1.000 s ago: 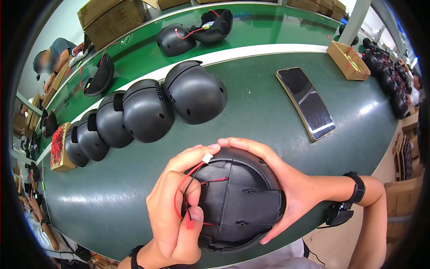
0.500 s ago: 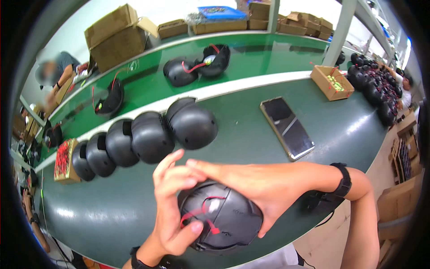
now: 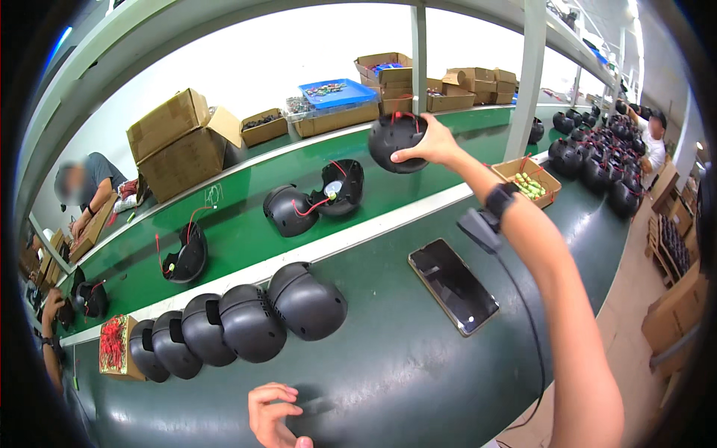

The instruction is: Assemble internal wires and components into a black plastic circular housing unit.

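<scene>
My right hand [image 3: 433, 145] reaches far over the green belt, gripping a rounded black plastic shell [image 3: 388, 147] by its right side. Short red wires rise from the top of this shell. Near the table's front edge my left hand [image 3: 273, 415] is open, its fingers loosely bent and apart with nothing in them. Ahead of it stands a slanting row of several black domed shells [image 3: 252, 325]. On the belt, left of the held shell, lie an opened shell [image 3: 349, 187] with a red lead and a closed-side-up shell [image 3: 287, 211].
A phone [image 3: 452, 287] lies on the dark green table [image 3: 373, 381]. A box of red-wired parts [image 3: 134, 349] stands left, a box of yellow-green parts [image 3: 551, 183] right. Upright posts [image 3: 525, 89] rise beyond the belt [image 3: 246, 224]. Co-workers sit far left and far right.
My right hand has carried the black shell from the near table out over the belt. My left hand has let go of it and dropped toward the front edge. The view has tilted up.
</scene>
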The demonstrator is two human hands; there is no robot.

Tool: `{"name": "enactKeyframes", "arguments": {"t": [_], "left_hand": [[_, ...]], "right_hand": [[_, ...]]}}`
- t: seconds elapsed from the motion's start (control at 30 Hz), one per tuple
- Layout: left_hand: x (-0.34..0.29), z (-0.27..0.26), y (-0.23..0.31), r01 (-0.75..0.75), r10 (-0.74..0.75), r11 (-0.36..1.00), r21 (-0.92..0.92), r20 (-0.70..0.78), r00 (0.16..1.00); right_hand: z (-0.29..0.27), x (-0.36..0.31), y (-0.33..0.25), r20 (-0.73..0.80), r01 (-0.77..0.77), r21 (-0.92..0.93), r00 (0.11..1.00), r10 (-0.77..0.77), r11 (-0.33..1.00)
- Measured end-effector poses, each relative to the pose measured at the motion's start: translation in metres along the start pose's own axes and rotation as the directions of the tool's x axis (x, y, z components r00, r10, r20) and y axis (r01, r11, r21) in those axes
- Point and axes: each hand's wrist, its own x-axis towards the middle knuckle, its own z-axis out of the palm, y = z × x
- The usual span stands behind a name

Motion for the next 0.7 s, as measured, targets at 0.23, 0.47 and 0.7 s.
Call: {"name": "enactKeyframes", "arguments": {"t": [0.23,0.47,0.7], "left_hand": [[0.000,-0.005,0.001,0.006,-0.014,0.994,0.113,0.072,0.997],[0.003,-0.004,0.001,-0.004,-0.004,0.997,0.077,0.098,0.995],[0.004,-0.004,-0.004,-0.005,-0.002,0.997,0.081,0.090,0.996]], "right_hand": [[0.068,0.031,0.059,-0.045,-0.265,-0.103,0.964,0.262,0.959],[0.074,0.035,0.079,-0.242,-0.288,-0.162,0.939,0.245,0.944],[0.040,-0.008,0.014,-0.179,0.427,-0.431,0.823,-0.539,0.795]]}}
